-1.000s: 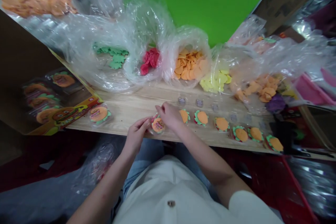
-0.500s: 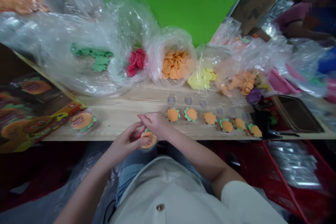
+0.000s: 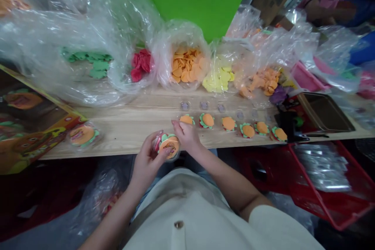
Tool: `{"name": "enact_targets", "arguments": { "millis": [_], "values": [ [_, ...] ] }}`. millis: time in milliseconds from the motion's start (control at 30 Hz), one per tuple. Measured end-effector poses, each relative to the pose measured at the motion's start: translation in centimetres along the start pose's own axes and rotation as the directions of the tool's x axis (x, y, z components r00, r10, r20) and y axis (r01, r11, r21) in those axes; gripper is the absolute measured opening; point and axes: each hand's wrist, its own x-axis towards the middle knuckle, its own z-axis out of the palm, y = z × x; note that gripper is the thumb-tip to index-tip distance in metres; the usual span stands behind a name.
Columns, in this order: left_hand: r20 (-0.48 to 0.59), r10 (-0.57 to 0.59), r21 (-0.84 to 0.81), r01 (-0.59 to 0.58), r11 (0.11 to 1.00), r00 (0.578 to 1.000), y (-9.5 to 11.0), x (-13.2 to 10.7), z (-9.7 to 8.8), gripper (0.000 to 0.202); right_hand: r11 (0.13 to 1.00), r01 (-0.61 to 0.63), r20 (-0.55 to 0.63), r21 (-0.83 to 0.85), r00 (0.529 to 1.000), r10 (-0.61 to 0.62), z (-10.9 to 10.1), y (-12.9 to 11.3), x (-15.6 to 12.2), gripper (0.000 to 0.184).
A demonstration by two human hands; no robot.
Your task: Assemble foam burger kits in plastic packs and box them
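My left fingers (image 3: 152, 144) pinch a round foam burger (image 3: 170, 146) in a clear case (image 3: 162, 152) near me, its face up and no long axis. My right fingers (image 3: 177, 125), pressed together, sit just farther away, at the next foam burger (image 3: 186, 119) on the wooden surface (image 3: 125, 113).

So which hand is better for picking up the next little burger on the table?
Probably the right hand: it sits right by the nearest burger in the row. The left hand is busy holding another burger.
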Motion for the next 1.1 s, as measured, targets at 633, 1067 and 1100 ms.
{"name": "enact_targets", "arguments": {
  "millis": [633,1067,1100],
  "values": [
    [-0.285,0.136,-0.043,-0.155,0.987,0.949,-1.3,-1.9,5.0,0.045,0.758,-0.29,-0.149,0.585,0.88,0.452,2.8,0.5,-5.3,0.042],
    [0.508,-0.141,0.106,0.101,0.989,0.849,-2.4,-4.0,-3.1,0.046,0.953,0.202,0.597,0.226,0.744,-0.299,-2.4,2.1,-7.4,0.028],
    [0.516,-0.146,0.077,0.124,0.989,0.844,-2.7,-4.3,-3.3,0.04,0.949,0.234,0.592,0.213,0.741,-0.316,-2.1,2.3,-7.8,0.029]
  ]
}}
